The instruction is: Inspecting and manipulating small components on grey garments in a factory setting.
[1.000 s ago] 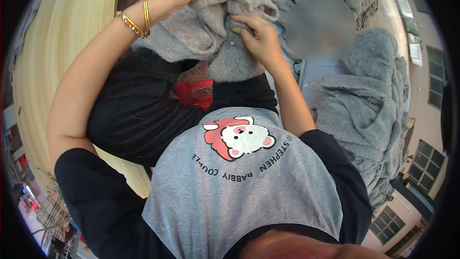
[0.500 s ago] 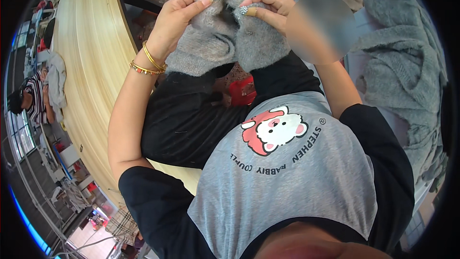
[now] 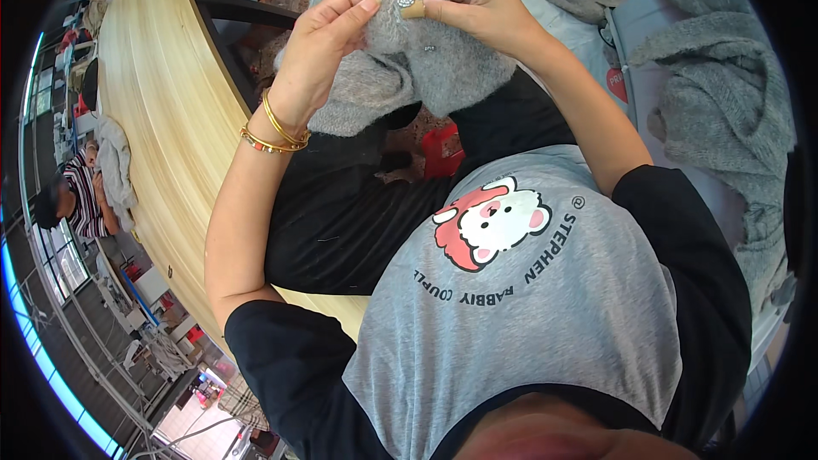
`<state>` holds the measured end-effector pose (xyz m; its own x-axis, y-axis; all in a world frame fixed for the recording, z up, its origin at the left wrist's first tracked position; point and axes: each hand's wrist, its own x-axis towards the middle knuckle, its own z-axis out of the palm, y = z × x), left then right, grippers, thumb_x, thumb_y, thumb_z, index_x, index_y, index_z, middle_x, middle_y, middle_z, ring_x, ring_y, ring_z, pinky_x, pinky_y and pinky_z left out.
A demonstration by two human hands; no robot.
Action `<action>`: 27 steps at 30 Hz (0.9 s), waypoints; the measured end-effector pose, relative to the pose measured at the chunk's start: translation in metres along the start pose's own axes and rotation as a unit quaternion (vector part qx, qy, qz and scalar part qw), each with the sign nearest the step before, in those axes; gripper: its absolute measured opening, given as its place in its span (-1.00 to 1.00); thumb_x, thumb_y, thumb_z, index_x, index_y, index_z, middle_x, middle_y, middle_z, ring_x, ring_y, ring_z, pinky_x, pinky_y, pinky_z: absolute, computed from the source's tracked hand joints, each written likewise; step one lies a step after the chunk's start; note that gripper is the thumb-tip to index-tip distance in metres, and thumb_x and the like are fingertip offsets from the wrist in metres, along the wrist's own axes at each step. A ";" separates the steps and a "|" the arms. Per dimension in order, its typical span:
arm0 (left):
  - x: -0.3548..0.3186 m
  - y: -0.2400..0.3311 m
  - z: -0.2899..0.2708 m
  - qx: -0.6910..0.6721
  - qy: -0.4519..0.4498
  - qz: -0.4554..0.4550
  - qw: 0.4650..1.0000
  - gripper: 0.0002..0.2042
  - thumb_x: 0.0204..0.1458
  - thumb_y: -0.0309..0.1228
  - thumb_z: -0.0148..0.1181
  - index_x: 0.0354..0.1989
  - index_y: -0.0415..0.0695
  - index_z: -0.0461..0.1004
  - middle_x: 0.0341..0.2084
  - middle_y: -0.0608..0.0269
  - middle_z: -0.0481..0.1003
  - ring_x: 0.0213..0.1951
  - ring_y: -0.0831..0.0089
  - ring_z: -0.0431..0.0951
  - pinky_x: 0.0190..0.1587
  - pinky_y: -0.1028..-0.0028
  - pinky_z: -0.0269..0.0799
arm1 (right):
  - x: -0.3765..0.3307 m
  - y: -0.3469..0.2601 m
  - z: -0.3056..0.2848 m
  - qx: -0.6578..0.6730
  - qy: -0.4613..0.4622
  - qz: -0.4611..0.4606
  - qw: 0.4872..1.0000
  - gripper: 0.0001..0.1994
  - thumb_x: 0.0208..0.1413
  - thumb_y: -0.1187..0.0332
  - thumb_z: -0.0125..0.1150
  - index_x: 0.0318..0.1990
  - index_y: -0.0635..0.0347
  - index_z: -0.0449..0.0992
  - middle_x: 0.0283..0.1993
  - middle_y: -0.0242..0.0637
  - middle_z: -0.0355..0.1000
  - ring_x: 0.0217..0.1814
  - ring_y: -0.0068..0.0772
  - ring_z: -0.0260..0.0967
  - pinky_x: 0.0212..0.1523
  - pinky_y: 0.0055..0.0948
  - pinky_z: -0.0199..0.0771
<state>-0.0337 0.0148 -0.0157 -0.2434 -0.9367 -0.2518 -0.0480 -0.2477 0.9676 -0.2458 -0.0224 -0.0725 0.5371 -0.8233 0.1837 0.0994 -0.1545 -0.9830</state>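
I hold a grey knitted garment (image 3: 409, 68) up in front of my chest with both hands. My left hand (image 3: 328, 38), with gold bangles on the wrist, pinches the fabric at its upper left. My right hand (image 3: 464, 4) grips the top of the garment, and a small shiny button (image 3: 406, 1) sits between its thumb and forefinger. One fingertip of that hand wears a tan thimble-like cover. The rest of the garment hangs bunched over my lap.
A long pale wooden table edge (image 3: 162, 119) curves along my left. More grey knitted pieces (image 3: 724, 111) lie piled on the right and at the top. A small red object (image 3: 443, 153) rests on my dark lap. Another person (image 3: 77, 196) sits far left.
Both hands have lifted the grey garment higher and drawn closer together at its top; the view has swung so the wooden table shows more on the left.
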 end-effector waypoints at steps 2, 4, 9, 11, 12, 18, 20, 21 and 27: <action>0.000 -0.001 -0.001 -0.010 0.008 -0.003 1.000 -0.85 0.15 -0.33 0.13 -0.24 -0.14 0.51 -0.55 0.62 0.32 -0.52 0.79 0.18 -0.42 0.73 0.11 | 0.000 0.001 0.000 -0.033 0.000 0.003 0.999 -0.78 0.13 0.48 0.15 -0.07 0.28 0.52 -0.13 -0.31 0.52 -0.06 -0.58 0.45 -0.04 -0.62 0.43; 0.001 -0.002 -0.002 -0.019 0.015 -0.005 1.000 -0.86 0.15 -0.33 0.13 -0.25 -0.13 0.51 -0.56 0.62 0.31 -0.53 0.79 0.16 -0.44 0.73 0.09 | 0.000 0.005 0.000 -0.006 -0.012 -0.002 1.000 -0.82 0.12 0.44 0.17 -0.13 0.24 0.56 -0.12 -0.31 0.52 -0.10 -0.60 0.45 -0.10 -0.65 0.42; 0.005 -0.005 -0.003 -0.031 0.034 0.000 0.999 -0.87 0.16 -0.34 0.12 -0.26 -0.11 0.50 -0.57 0.65 0.28 -0.54 0.80 0.14 -0.46 0.72 0.08 | 0.004 0.001 -0.002 -0.112 0.056 -0.163 0.979 -0.87 0.04 0.46 0.24 -0.23 0.22 0.56 -0.19 -0.34 0.45 -0.25 -0.61 0.37 -0.22 -0.63 0.35; 0.007 -0.005 -0.006 -0.019 0.048 0.008 0.999 -0.87 0.16 -0.34 0.11 -0.26 -0.10 0.51 -0.58 0.65 0.28 -0.55 0.81 0.14 -0.45 0.73 0.08 | 0.005 -0.009 -0.003 -0.090 0.100 -0.212 0.968 -0.88 -0.01 0.51 0.29 -0.29 0.23 0.54 -0.24 -0.37 0.37 -0.34 -0.60 0.31 -0.29 -0.61 0.30; 0.009 -0.006 -0.009 -0.006 0.061 0.018 0.998 -0.87 0.16 -0.33 0.11 -0.26 -0.09 0.51 -0.58 0.65 0.28 -0.55 0.81 0.14 -0.45 0.73 0.08 | 0.004 -0.013 -0.006 0.004 0.095 -0.164 0.982 -0.89 0.02 0.49 0.28 -0.28 0.23 0.55 -0.18 -0.38 0.35 -0.28 -0.62 0.30 -0.25 -0.64 0.27; 0.001 0.003 -0.012 -0.013 0.070 0.002 0.997 -0.86 0.16 -0.32 0.11 -0.23 -0.08 0.51 -0.53 0.64 0.35 -0.48 0.83 0.29 -0.37 0.71 0.31 | 0.001 -0.030 -0.028 0.128 0.033 -0.027 0.991 -0.90 0.04 0.50 0.26 -0.27 0.26 0.51 -0.32 -0.49 0.40 -0.33 -0.73 0.31 -0.31 -0.70 0.30; 0.000 0.004 -0.009 -0.018 0.063 -0.002 0.998 -0.86 0.16 -0.32 0.12 -0.23 -0.08 0.51 -0.52 0.63 0.37 -0.45 0.83 0.32 -0.37 0.70 0.35 | 0.002 -0.024 -0.024 -0.045 -0.074 -0.067 0.994 -0.84 0.05 0.41 0.23 -0.20 0.19 0.57 -0.10 -0.36 0.51 -0.18 -0.66 0.38 -0.18 -0.67 0.35; 0.000 0.004 -0.007 -0.029 0.053 -0.006 0.998 -0.86 0.15 -0.33 0.13 -0.22 -0.08 0.52 -0.51 0.62 0.37 -0.44 0.83 0.32 -0.37 0.69 0.36 | 0.001 -0.026 -0.018 -0.086 -0.086 -0.016 0.992 -0.87 0.05 0.41 0.25 -0.24 0.20 0.56 -0.08 -0.39 0.50 -0.19 -0.66 0.36 -0.17 -0.66 0.32; -0.001 0.006 0.005 0.023 0.035 0.009 0.999 -0.85 0.13 -0.34 0.16 -0.20 -0.10 0.54 -0.46 0.58 0.41 -0.41 0.81 0.34 -0.36 0.70 0.32 | 0.001 -0.014 0.006 0.012 -0.102 -0.004 0.995 -0.87 0.09 0.44 0.20 -0.22 0.25 0.52 -0.24 -0.45 0.47 -0.19 -0.68 0.38 -0.13 -0.64 0.36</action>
<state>-0.0385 0.0159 -0.0095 -0.1766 -0.9565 -0.2324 -0.0894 -0.2196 0.9715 -0.2414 -0.0181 -0.0586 0.6952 -0.6936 0.1889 0.1222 -0.1449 -0.9819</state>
